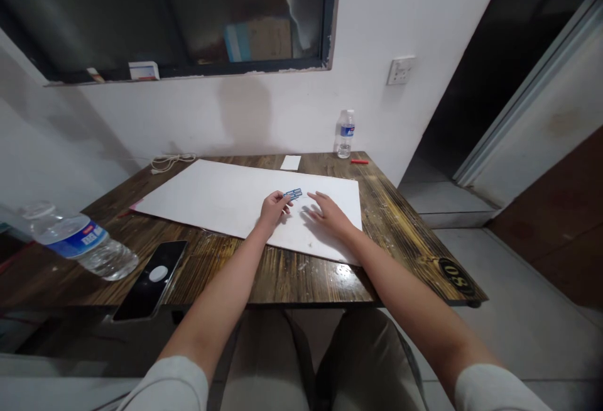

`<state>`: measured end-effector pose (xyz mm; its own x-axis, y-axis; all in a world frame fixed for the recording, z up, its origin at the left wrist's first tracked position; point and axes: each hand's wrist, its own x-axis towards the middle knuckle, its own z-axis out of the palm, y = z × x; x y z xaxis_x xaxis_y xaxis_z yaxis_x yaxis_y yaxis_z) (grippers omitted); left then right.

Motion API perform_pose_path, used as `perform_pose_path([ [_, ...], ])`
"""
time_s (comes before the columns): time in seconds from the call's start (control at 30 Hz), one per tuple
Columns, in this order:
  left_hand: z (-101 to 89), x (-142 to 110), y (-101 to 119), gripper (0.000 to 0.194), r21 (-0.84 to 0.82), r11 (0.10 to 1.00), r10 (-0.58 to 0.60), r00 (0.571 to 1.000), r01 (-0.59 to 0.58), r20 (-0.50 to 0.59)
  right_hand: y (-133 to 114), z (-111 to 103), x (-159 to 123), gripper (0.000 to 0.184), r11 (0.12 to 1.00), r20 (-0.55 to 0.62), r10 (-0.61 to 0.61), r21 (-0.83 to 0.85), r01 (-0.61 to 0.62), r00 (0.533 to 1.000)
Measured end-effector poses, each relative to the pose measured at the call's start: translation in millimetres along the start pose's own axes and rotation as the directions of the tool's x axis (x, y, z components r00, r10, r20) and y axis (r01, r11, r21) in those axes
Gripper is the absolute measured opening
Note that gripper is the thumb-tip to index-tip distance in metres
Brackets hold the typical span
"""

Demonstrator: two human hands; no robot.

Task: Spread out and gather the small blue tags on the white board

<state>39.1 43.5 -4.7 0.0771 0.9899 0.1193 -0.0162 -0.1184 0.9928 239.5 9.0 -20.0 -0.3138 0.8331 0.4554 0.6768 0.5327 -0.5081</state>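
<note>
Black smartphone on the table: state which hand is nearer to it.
Left. The left hand is to the right of the black smartphone, on the white board; the right hand is farther right still.

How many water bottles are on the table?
2: a plastic water bottle on its side at the near left of the wooden table, another bottle upright at the far right corner.

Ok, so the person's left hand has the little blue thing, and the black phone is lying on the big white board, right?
Not quite: the head view shows the black phone lying on the wooden table, not on the white board. The rest is right: the left hand has the little blue thing.
</note>
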Motion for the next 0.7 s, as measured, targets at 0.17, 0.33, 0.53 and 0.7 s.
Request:
perform_pose_path([
  [0.17,-1.8,1,-1,0.036,0.013,1.000,-0.007,0.999,0.008,-0.048,-3,0,-1,0.042,0.991,0.216,-0.017,-0.124,0.045,0.976],
  [0.33,-0.2,0,0,0.037,0.014,1.000,-0.017,0.999,0.018,-0.030,-6,-4,0,0.022,0.980,0.203,-0.066,-0.169,0.101,0.977],
  [0.53,2.0,-1,3,0.039,0.068,0.998,-0.006,1.000,0.005,0.011,-8,-4,2,0.021,0.963,0.222,-0.107,-0.219,0.157,0.969],
  [0.7,1.6,1,-2,0.036,0.155,0.987,0.031,0.998,-0.040,0.056,-11,-6,2,0.023,0.980,0.153,-0.044,-0.186,0.073,0.987],
])
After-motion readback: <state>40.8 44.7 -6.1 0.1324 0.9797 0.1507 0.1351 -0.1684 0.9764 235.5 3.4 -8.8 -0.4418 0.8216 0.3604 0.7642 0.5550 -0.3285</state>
